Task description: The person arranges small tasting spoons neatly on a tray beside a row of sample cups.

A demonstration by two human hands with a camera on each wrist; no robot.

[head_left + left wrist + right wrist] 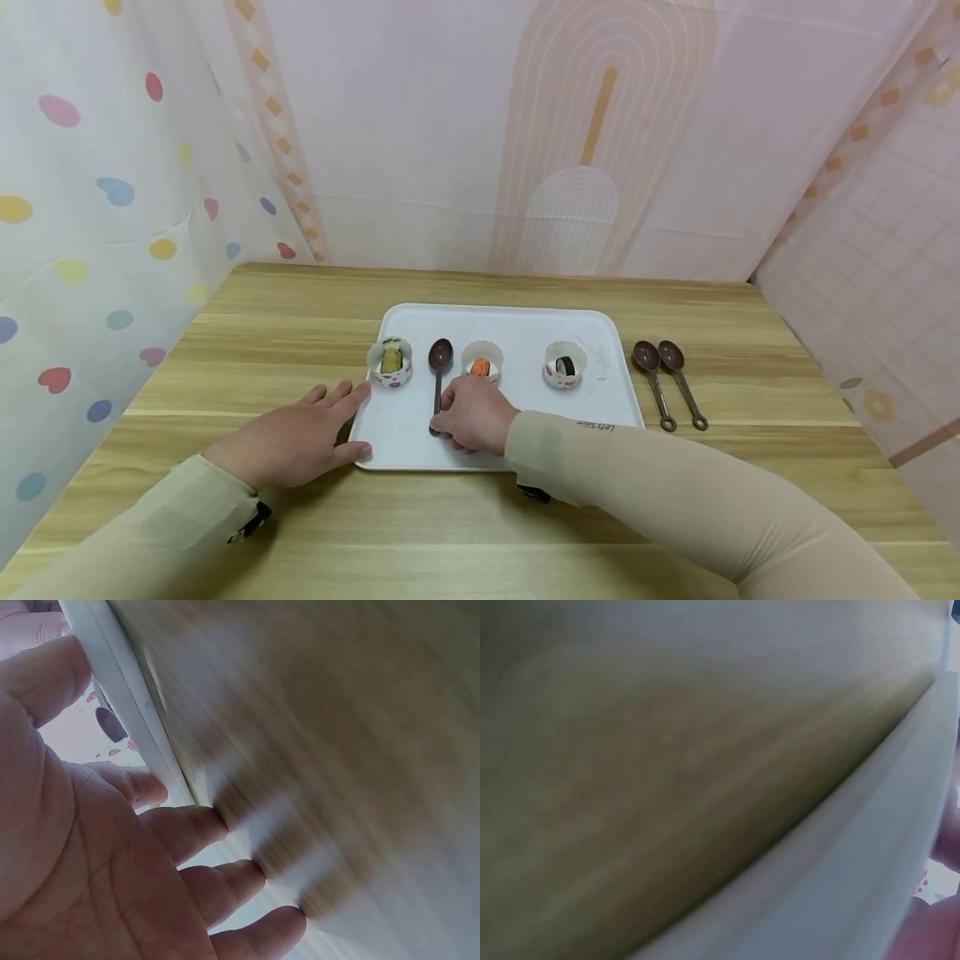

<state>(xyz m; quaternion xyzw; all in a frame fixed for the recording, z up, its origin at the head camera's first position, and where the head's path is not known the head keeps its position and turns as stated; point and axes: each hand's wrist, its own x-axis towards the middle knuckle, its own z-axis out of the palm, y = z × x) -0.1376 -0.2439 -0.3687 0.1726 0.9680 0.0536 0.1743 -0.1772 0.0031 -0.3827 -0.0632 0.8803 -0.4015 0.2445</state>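
On the wooden table lies a white tray (pixel 517 321). My right hand (pixel 480 414) pinches the handle end of a brown spoon (pixel 440 356), whose bowl points to the far side of the tray. At the tray's left edge rests my left hand (pixel 300 437), fingers spread and nearly straight, thumb at the near left corner. Three paper cups stand on the tray: a left cup (pixel 393 382) with a yellow-topped sushi piece (pixel 392 360), a middle cup (pixel 491 352) with an orange-topped piece (pixel 480 367), partly behind my right hand, and a right cup (pixel 562 381) with a sushi roll (pixel 565 366).
Right of the tray, two more brown spoons lie side by side on the table, a left one (pixel 654 383) and a right one (pixel 684 383). Patterned curtains (pixel 420 125) enclose the table (pixel 465 533) at the back and both sides.
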